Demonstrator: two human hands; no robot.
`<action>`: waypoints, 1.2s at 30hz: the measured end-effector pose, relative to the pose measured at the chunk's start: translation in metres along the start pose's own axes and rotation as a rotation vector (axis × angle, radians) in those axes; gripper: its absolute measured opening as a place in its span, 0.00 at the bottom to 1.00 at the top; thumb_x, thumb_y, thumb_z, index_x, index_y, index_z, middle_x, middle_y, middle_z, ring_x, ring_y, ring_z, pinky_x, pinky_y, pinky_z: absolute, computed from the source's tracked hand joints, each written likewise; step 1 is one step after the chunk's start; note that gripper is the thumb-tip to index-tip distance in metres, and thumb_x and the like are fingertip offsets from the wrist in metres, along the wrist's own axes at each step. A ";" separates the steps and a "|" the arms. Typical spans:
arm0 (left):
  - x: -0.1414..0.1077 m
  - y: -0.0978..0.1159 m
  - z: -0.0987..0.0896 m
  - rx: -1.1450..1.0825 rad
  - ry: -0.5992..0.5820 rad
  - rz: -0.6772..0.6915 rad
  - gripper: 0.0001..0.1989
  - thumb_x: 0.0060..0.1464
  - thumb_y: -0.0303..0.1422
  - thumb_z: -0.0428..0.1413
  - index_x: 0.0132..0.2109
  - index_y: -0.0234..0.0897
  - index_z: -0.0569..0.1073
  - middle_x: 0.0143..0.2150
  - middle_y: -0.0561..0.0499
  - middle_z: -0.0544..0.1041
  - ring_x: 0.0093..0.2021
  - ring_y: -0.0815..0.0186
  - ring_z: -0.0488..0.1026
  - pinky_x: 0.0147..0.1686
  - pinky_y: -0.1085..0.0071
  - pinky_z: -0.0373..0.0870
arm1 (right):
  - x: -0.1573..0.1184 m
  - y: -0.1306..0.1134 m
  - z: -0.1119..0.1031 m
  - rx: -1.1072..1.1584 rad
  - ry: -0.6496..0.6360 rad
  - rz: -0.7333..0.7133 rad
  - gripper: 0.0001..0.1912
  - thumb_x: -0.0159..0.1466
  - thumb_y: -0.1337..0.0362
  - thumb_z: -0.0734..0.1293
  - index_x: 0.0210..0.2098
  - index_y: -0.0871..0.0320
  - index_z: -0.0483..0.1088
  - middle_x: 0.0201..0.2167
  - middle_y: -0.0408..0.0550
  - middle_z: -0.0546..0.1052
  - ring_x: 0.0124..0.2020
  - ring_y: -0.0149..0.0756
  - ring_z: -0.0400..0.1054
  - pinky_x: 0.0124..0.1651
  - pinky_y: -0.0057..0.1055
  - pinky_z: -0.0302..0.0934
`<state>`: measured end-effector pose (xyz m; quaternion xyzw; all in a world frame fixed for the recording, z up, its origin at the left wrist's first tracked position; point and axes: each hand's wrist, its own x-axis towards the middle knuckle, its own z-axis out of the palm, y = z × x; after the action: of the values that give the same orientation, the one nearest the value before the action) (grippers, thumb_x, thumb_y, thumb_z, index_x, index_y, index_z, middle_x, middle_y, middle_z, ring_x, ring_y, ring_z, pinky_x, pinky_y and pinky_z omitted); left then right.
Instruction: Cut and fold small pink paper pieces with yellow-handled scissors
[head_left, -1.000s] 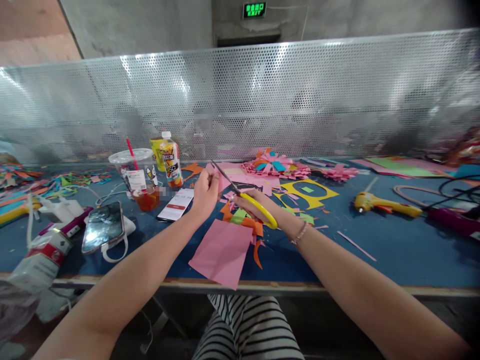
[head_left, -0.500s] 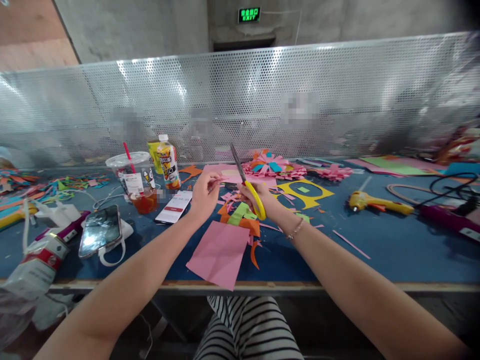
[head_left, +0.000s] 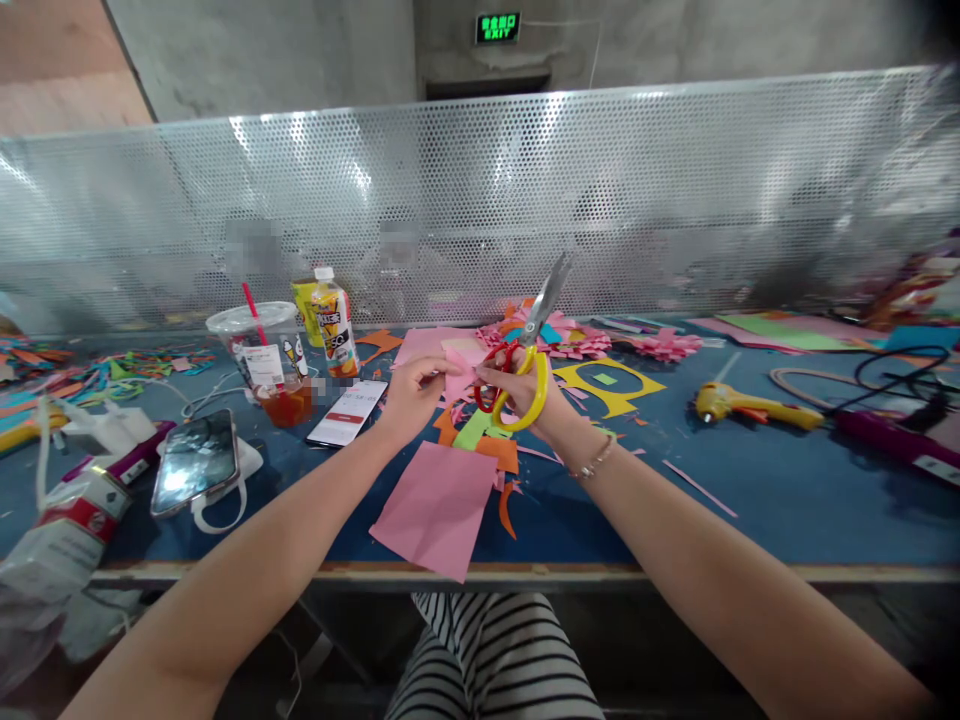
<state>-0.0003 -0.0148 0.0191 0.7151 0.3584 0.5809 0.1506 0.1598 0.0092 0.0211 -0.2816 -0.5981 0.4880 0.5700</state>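
Observation:
Between finger and thumb of my left hand (head_left: 414, 395) is a small piece of pink paper (head_left: 459, 378). My right hand (head_left: 536, 392) keeps hold of scissors (head_left: 531, 335) with red and yellow handles; their blades point up and away, closed together. The fingertips of my right hand reach the right edge of the pink piece. Below the hands lie a pink paper square (head_left: 436, 510) and green and orange paper scraps (head_left: 484, 432). Behind them sit pink fringed paper flowers (head_left: 566, 338).
A phone (head_left: 347, 412), a bottle (head_left: 334, 325) and a drink cup (head_left: 264, 360) stand left of my hands. Another phone (head_left: 196, 458) lies farther left. Yellow cut-out paper (head_left: 619, 385) and a yellow glue gun (head_left: 757, 406) are on the right. A perforated metal screen (head_left: 480, 200) runs along the back.
The scissors have swung from pointing up-left to up-right, and their handles now show more fully. My right fingertips have come to the pink piece, which shows more plainly in my left hand.

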 end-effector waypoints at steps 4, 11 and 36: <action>0.000 0.002 0.000 -0.071 -0.038 -0.016 0.14 0.42 0.20 0.46 0.31 0.36 0.74 0.36 0.49 0.76 0.40 0.67 0.70 0.43 0.69 0.65 | 0.000 -0.002 0.001 -0.027 0.000 -0.027 0.21 0.41 0.63 0.72 0.22 0.56 0.52 0.20 0.37 0.61 0.24 0.28 0.62 0.26 0.27 0.60; -0.001 -0.003 0.006 -0.256 0.101 -0.254 0.11 0.48 0.34 0.54 0.40 0.37 0.67 0.24 0.55 0.71 0.21 0.74 0.64 0.23 0.77 0.61 | -0.004 -0.007 0.007 -0.126 -0.007 0.015 0.17 0.43 0.63 0.69 0.22 0.55 0.53 0.18 0.37 0.60 0.22 0.28 0.60 0.25 0.28 0.58; -0.002 0.002 0.010 -0.351 -0.048 -0.496 0.12 0.36 0.35 0.62 0.23 0.33 0.66 0.18 0.55 0.68 0.20 0.73 0.65 0.23 0.74 0.64 | -0.005 -0.003 0.004 -0.276 0.007 -0.037 0.17 0.45 0.58 0.68 0.22 0.56 0.54 0.19 0.39 0.62 0.22 0.28 0.58 0.25 0.28 0.56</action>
<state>0.0100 -0.0156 0.0165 0.5824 0.4125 0.5626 0.4173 0.1571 0.0027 0.0227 -0.3479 -0.6626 0.3894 0.5369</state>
